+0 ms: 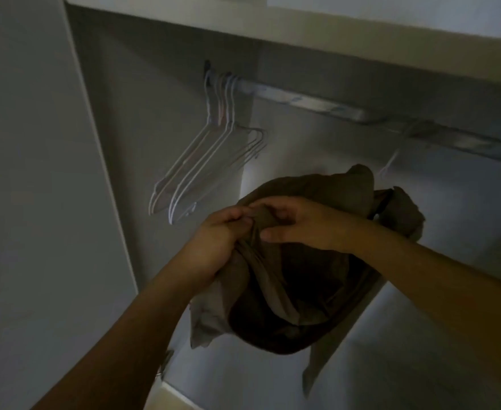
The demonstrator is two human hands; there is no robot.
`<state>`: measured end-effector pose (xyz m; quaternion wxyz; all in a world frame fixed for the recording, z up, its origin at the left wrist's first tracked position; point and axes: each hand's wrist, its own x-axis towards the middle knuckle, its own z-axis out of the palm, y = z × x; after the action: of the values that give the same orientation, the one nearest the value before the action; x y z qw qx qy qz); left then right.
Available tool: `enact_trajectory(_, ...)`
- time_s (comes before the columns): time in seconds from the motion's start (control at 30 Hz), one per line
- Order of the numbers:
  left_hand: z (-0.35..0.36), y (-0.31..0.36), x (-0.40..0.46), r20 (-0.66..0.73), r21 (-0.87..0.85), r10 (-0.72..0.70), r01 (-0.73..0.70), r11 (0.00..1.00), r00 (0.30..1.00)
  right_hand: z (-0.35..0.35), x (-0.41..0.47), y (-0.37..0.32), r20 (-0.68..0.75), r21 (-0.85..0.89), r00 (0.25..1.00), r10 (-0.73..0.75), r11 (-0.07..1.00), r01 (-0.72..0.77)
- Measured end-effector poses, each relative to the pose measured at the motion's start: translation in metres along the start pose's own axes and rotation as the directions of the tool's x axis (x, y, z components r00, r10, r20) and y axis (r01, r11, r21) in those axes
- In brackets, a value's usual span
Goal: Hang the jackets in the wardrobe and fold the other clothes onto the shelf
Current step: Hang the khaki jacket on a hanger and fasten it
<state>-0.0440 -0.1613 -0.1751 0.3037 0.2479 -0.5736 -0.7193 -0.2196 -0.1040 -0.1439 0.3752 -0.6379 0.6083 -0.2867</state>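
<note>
While bunched: garment (287, 291) is gripped by left hand (213, 247) and pinched by right hand (299, 226).
Advice: collar should be found first.
Hangers (201, 161): left on rail (317, 106).

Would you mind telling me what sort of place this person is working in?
Most likely the inside of a wardrobe or closet: a hanging rail runs under a shelf, a bunch of empty hangers hangs at its end, and both hands hold a brown garment.

Both hands raised together, left (213, 247) clenched, right (299, 223) pinching, forearms bare.
</note>
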Motion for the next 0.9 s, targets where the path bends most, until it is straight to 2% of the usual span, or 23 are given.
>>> enact_trajectory(0.1,-0.007,0.002,-0.005,0.020,-0.043,-0.056,0.056,0.997,0.998,0.000,0.011,-0.001,-0.047,-0.009,0.999,-0.022,1.000,0.021)
enact_trajectory(0.23,-0.026,-0.004,-0.008,0.044,-0.082,-0.198,0.202,0.976,0.979,-0.007,0.017,0.001,-0.206,-0.048,0.976,-0.074,0.997,0.066)
enact_trajectory(0.3,-0.035,-0.007,-0.011,0.064,0.054,-0.239,0.236,0.970,0.969,-0.010,0.018,0.002,-0.219,-0.040,0.974,-0.064,0.998,0.057)
enact_trajectory(0.4,-0.046,-0.014,-0.010,0.016,0.272,-0.228,0.215,0.938,0.974,-0.011,0.019,0.003,-0.178,-0.102,0.982,-0.063,0.994,0.046)
enact_trajectory(0.47,-0.050,-0.018,-0.008,-0.013,0.363,-0.170,0.163,0.917,0.985,-0.011,0.022,0.003,-0.192,-0.125,0.980,-0.049,0.992,0.025)
enact_trajectory(0.53,-0.053,-0.019,-0.008,-0.019,0.378,-0.089,0.090,0.921,0.996,-0.011,0.025,0.003,-0.238,-0.147,0.971,-0.021,0.989,-0.015)
enact_trajectory(0.63,-0.058,-0.020,-0.009,-0.024,0.320,0.018,-0.009,0.947,1.000,-0.013,0.026,0.007,-0.301,-0.121,0.948,0.102,0.982,-0.144)
enact_trajectory(0.7,-0.061,-0.020,-0.009,-0.040,0.237,0.067,-0.056,0.970,0.997,-0.012,0.024,0.010,-0.266,-0.112,0.947,0.178,0.970,-0.214)
enact_trajectory(0.73,-0.062,-0.020,-0.009,-0.052,0.163,0.080,-0.070,0.984,0.995,-0.011,0.024,0.010,-0.254,-0.162,0.951,0.174,0.962,-0.219)
enact_trajectory(0.83,-0.057,-0.021,-0.009,-0.120,-0.131,0.072,-0.088,0.987,0.990,-0.009,0.021,0.012,-0.270,-0.328,0.963,0.002,0.940,-0.094)
enact_trajectory(0.9,-0.053,-0.022,-0.008,-0.149,-0.311,0.045,-0.091,0.946,0.988,-0.009,0.021,0.012,-0.278,-0.305,0.958,-0.075,0.952,-0.014)
